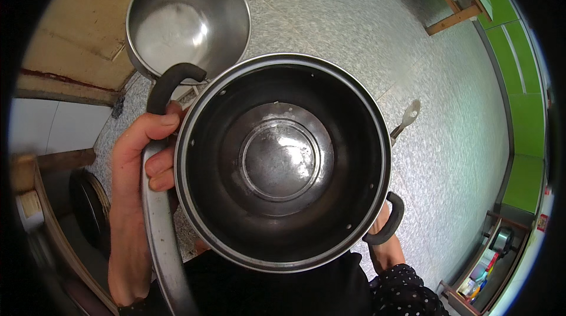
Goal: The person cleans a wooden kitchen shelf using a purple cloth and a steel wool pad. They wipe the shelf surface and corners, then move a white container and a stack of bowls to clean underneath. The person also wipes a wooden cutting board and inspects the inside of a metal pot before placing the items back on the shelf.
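A black two-handled pot (283,161) with a bright metal rim, its inside facing up, fills the middle of the view. My left hand (141,148) grips its left side, the thumb against the curved black handle. A long metal handle (161,227) runs along that palm and fingers. Beyond, at upper left, a stainless-steel pan (177,19) shows its bare inside; how it joins the long handle is hidden. My right hand (384,227) is mostly hidden behind the pot, near the other black handle. A metal spoon (411,112) sticks out past the right rim; what holds it is hidden.
Speckled flooring (442,161) lies below. A worn tan panel (79,28) stands at upper left, with a shelf holding a dark round pan (88,210) under it. Green cabinets (524,126) line the right. An open drawer (464,302) with small items is at lower right, a wooden-framed piece (453,19) at upper right.
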Demonstrator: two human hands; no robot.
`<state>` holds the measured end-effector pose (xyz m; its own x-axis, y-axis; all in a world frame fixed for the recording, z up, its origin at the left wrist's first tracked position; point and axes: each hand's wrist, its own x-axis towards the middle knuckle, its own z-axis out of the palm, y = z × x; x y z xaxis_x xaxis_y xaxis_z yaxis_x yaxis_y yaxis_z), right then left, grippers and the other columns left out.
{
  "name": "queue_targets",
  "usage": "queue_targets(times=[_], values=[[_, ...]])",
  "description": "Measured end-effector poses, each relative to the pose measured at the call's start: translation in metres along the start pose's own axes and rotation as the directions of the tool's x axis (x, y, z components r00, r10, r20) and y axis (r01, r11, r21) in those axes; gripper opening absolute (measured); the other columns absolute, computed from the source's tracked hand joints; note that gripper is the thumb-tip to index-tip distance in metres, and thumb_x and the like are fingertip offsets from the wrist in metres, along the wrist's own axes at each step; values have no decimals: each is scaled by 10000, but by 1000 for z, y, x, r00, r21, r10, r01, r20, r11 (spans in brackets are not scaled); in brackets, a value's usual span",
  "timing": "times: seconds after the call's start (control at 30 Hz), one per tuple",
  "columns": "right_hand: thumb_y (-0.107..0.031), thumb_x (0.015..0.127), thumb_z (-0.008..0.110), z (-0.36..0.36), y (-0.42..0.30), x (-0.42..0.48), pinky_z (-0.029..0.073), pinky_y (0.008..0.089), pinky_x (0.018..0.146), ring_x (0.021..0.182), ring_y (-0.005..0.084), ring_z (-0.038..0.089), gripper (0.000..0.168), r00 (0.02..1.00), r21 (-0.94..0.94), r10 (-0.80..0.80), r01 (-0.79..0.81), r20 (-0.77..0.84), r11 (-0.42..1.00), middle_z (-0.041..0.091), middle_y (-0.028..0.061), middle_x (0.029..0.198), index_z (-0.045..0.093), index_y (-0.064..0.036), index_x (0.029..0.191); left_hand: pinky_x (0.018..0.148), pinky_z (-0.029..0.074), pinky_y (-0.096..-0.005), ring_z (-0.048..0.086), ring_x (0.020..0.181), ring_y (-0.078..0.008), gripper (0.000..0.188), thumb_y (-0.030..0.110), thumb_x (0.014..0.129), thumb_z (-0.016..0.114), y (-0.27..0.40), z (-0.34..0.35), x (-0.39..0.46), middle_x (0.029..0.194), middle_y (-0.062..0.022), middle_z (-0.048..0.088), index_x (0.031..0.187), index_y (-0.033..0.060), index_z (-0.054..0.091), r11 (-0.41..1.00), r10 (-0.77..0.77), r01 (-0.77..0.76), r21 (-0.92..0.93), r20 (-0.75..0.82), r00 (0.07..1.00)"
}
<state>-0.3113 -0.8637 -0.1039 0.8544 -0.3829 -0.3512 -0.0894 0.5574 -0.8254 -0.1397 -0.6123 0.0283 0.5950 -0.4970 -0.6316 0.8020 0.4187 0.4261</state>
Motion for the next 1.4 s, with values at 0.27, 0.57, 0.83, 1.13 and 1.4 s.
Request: queue_targets(times=[0.27, 0.57, 0.83, 1.13, 1.4], values=[[-231, 827, 546, 1, -11, -7, 479, 353, 846, 933, 214, 611, 465, 996, 28, -89, 89, 12, 996, 622, 163, 1023, 434, -2, 1215, 274, 227, -166, 264, 296, -50, 58, 119, 771, 475, -15, -1, 4, 402, 49, 307, 792, 125, 421, 996, 88, -89, 16, 16, 996], [-270, 860, 499, 23, -78, -30, 476, 354, 850, 935, 210, 608, 434, 832, 78, -547, 542, 92, 837, 621, 161, 1021, 460, 7, 1191, 273, 283, -163, 292, 286, -54, 64, 96, 795, 454, 9, 44, -4, 400, 23, 356, 854, 104, 430, 941, 338, -311, -135, 319, 885], [-304, 890, 458, 88, -205, -70, 474, 355, 854, 938, 206, 605, 425, 358, -12, -917, 932, 179, 362, 620, 159, 1020, 482, 15, 1170, 304, 314, -158, 331, 298, -56, 54, 123, 792, 444, 20, 131, -8, 410, 19, 363, 800, 135, 392, 928, 371, -201, -312, 740, 561], [-343, 923, 412, 134, -248, -98, 472, 355, 858, 940, 201, 602, 439, 41, 71, -978, 996, 206, 57, 619, 156, 1018, 508, 23, 1146, 358, 362, -152, 345, 321, -52, 640, 208, 759, 410, 15, 136, -59, 415, 33, 400, 1377, 74, 310, 912, 394, -118, -394, 755, 524], [-331, 926, 412, 161, -244, -182, 455, 334, 808, 882, 182, 573, 394, -51, -18, -972, 998, 230, -57, 593, 133, 964, 499, 10, 1104, 291, 342, -174, 364, 303, -73, 194, 151, 864, 401, 24, 107, -92, 422, 3, 419, 803, 24, 534, 802, 587, -87, -591, 752, 300]])
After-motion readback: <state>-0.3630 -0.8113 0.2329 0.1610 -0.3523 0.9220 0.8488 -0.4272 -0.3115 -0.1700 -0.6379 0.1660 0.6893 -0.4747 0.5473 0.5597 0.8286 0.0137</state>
